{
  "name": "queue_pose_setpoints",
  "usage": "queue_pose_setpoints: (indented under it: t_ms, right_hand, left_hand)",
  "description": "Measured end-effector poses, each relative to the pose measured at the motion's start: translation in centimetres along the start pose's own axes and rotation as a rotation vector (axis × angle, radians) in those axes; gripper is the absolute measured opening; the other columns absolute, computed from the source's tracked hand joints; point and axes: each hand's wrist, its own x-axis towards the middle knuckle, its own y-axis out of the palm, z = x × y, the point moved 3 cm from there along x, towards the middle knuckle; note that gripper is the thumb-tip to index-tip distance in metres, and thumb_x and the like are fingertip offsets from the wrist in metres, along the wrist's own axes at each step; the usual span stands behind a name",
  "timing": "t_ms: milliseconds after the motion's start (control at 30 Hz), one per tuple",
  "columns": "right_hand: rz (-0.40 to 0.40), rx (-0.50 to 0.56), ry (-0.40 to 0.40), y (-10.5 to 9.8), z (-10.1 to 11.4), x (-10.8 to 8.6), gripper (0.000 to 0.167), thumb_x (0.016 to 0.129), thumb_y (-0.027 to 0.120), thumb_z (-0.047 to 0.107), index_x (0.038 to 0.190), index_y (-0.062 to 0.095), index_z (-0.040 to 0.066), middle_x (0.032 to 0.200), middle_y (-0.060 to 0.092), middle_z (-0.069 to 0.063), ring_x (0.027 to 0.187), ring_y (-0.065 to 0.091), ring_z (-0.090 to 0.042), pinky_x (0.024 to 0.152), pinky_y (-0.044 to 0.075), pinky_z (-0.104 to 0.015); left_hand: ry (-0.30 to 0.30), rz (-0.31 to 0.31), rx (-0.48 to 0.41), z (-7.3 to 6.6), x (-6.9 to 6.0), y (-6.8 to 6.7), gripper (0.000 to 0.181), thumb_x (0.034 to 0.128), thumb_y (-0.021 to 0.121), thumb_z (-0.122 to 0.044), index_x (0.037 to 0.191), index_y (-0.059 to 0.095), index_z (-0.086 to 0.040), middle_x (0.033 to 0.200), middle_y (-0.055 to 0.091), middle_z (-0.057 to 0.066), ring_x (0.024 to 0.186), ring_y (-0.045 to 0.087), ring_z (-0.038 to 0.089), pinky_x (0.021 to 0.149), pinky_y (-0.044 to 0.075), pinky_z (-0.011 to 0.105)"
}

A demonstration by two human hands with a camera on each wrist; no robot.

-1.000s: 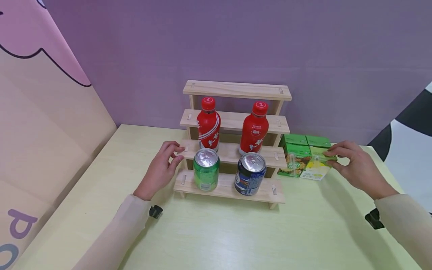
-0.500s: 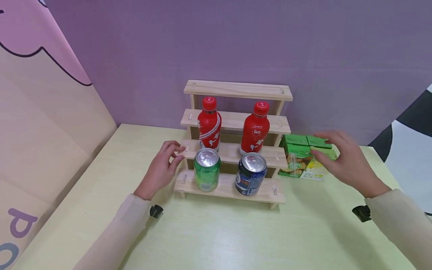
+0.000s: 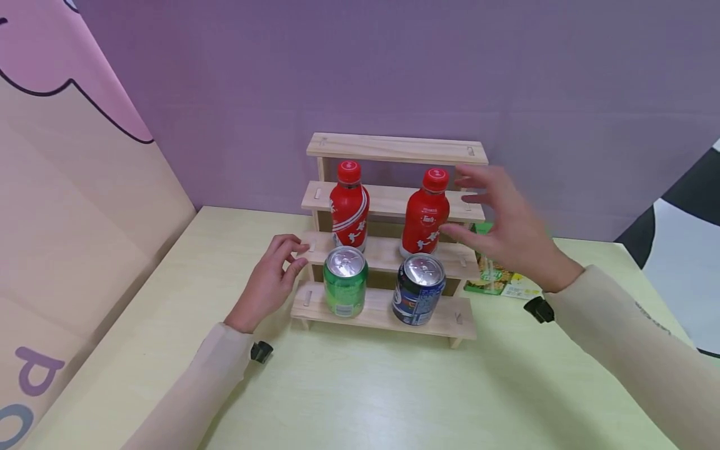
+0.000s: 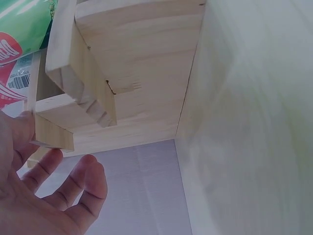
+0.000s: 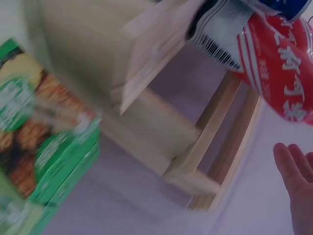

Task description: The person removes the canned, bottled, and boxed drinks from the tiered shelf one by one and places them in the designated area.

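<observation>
pinches the left end of the second shelf from the bottom of a four-step wooden stand (image 3: 396,147) between thumb and curled fingers of the left hand (image 3: 267,281). holds the right hand (image 3: 509,237) wide beside the red bottle on the right (image 3: 425,212), thumb and fingers spread apart; cannot say from the head view whether the thumb touches, though showing fingertips clear of that bottle in the right wrist view. has that bottle upright on the second shelf, well apart from the red bottle on the left (image 3: 349,211), upright too. has a green can (image 3: 345,284) and a dark blue can (image 3: 419,290) upright on the bottom shelf, one before each bottle. also has green drink cartons (image 3: 488,280) just right of the stand, partly hidden behind the right hand, on a pale table (image 3: 371,400). wears pale sleeves (image 3: 613,344).
</observation>
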Motion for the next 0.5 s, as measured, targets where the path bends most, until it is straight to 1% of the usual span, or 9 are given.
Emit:
queue_pose_setpoints:
  t_ms: [67,133,233,333,500]
  right_hand:
    - [0.028,0.021,0.012,0.6,0.2,0.5,0.094,0.070,0.084,0.008,0.146,0.031,0.024,0.137,0.041,0.000,0.119,0.046,-0.020,0.089,0.048,-0.039]
    - [0.050,0.037,0.030,1.2,0.3,0.8,0.093,0.071,0.084,0.010,0.146,0.030,0.025,0.138,0.041,0.000,0.118,0.046,-0.021,0.087,0.049,-0.043]
    - [0.064,0.055,0.061,1.8,0.2,0.9,0.093,0.072,0.083,0.009,0.145,0.028,0.026,0.136,0.043,-0.001,0.116,0.048,-0.021,0.085,0.050,-0.043]
    - [0.061,0.057,0.082,2.2,0.0,0.9,0.093,0.073,0.082,0.008,0.145,0.026,0.028,0.133,0.046,-0.004,0.112,0.051,-0.022,0.083,0.051,-0.042]
    - [0.042,0.060,0.074,2.5,-0.1,0.9,0.092,0.075,0.080,0.007,0.144,0.025,0.028,0.131,0.048,-0.006,0.109,0.054,-0.022,0.083,0.051,-0.040]
  left_hand:
    - [0.000,0.001,-0.001,0.0,0.0,0.0,0.025,0.0948,0.057,-0.017,0.118,0.058,-0.008,0.128,0.044,0.005,0.093,0.053,0.019,0.071,0.048,0.031]
    - [-0.002,0.003,-0.003,0.0,0.0,0.0,0.025,0.0947,0.057,-0.017,0.118,0.058,-0.008,0.128,0.044,0.005,0.093,0.052,0.019,0.071,0.048,0.031]
    - [-0.004,0.007,-0.009,-0.1,0.1,0.1,0.026,0.0946,0.057,-0.017,0.119,0.058,-0.008,0.128,0.044,0.005,0.093,0.052,0.019,0.072,0.049,0.031]
    - [-0.008,0.007,-0.010,0.0,0.1,0.1,0.026,0.0945,0.057,-0.017,0.119,0.058,-0.008,0.128,0.044,0.005,0.094,0.052,0.019,0.072,0.049,0.030]
    - [-0.016,0.001,-0.008,0.2,0.0,0.1,0.027,0.0946,0.057,-0.018,0.120,0.058,-0.009,0.129,0.044,0.004,0.093,0.052,0.019,0.071,0.049,0.030]
